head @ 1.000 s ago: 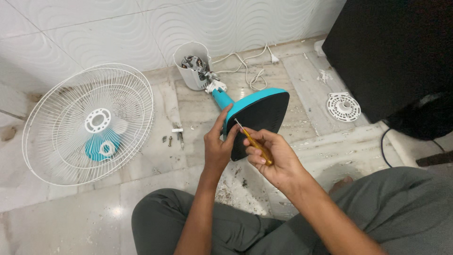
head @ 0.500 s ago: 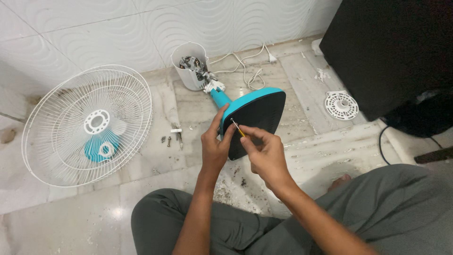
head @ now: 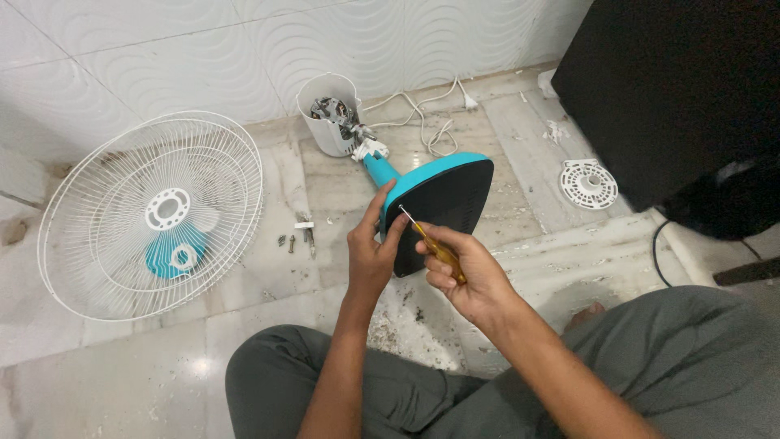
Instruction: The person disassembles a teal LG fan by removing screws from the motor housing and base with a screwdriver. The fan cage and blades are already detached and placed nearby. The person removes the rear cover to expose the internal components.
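Right hand (head: 463, 272) pinches a yellow-handled screwdriver (head: 431, 244), its shaft slanting up-left to the black underside of the tilted teal fan base (head: 443, 203), whose near edge the left hand (head: 372, 254) grips.

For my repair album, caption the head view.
Left hand steadies fan base; right hand holds screwdriver to it.

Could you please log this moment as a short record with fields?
Setting: marble floor beside a tiled wall
Left hand: steadies the edge of the teal fan base, tipped on its side
Right hand: grips a yellow-handled screwdriver, tip at the base's black underside
Nearby: white fan guard, motor housing, loose screws, white round plastic cover
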